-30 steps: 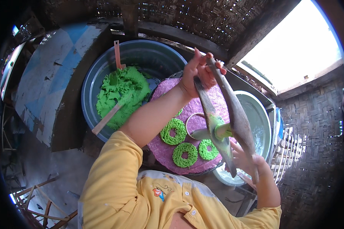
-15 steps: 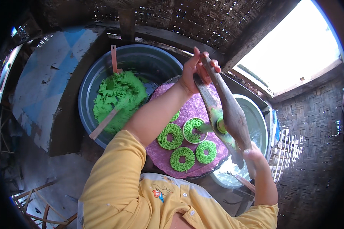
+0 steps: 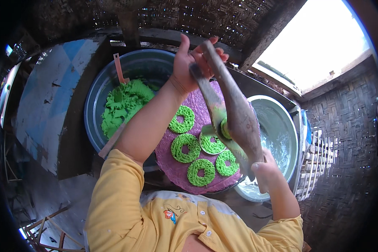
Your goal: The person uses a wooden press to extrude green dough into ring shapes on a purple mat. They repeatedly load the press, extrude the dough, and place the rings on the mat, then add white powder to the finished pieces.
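A two-handled wooden press (image 3: pixel 239 117) slants over the table, with a short green-smeared cylinder (image 3: pixel 208 130) on its lower bar. My left hand (image 3: pixel 193 63) holds the far ends of its bars, thumb sticking out and fingers behind the upper bar. The near ends are gripped by my right hand (image 3: pixel 265 169). Below the cylinder, a thin ring mould (image 3: pixel 212 153) stands on a round, pink cloth-like surface (image 3: pixel 166 159), with green strands inside it. Several wreaths of green strands (image 3: pixel 200 172) lie around the mould.
On the left is a big blue-grey basin (image 3: pixel 92 126) of green dough (image 3: pixel 128 101), with a pink spatula (image 3: pixel 119 69) in it. A pale basin (image 3: pixel 287 130) with whitish liquid stands at right. Woven walls (image 3: pixel 336 96) and a bright window opening (image 3: pixel 319 46) enclose the space.
The press and both hands have shifted left and away from me. My left fingers have loosened and spread somewhat. More green strands fill the ring mould.
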Demonstrator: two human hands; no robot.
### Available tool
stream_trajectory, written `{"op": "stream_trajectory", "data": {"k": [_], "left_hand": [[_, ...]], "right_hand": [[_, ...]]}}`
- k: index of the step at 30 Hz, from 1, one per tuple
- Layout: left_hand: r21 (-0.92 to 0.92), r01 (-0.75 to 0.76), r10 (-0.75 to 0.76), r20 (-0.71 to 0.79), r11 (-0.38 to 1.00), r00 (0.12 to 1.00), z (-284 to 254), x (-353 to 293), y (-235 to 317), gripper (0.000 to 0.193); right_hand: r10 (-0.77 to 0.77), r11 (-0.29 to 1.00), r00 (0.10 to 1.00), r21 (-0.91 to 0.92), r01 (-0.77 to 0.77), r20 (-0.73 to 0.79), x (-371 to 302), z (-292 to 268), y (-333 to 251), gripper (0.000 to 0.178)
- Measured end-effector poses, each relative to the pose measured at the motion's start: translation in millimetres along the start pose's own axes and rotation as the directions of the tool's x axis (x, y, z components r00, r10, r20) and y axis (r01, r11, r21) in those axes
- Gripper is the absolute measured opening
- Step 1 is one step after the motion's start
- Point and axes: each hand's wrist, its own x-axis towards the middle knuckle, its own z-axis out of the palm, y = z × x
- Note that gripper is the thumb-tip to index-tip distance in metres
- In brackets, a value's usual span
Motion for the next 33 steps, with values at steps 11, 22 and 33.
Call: {"op": "stream_trajectory", "data": {"k": [11, 22, 33], "left_hand": [[0.914, 0.172, 0.268, -0.073, -0.367, 0.961, 18.4, -54.3, -54.2, 0.051], [0.886, 0.244, 0.255, -0.15, -0.394, 0.955, 30.9, -149.1, 45.7, 0.046], [0.894, 0.265, 0.393, -0.112, -0.361, 0.913, 32.7, -103.9, 110.0, 0.047]], "right_hand": [[-0.451, 0.892, 0.849, 0.103, 0.441, 0.276, 45.4, 13.4, -2.3, 0.079], [-0.38, 0.433, 0.896, -0.9, -0.049, -0.231, 80.1, -2.2, 34.9, 0.017], [-0.524, 0.276, 0.847, -0.958, 0.074, -0.086, 85.0, 2.2, 33.7, 0.013]]}}
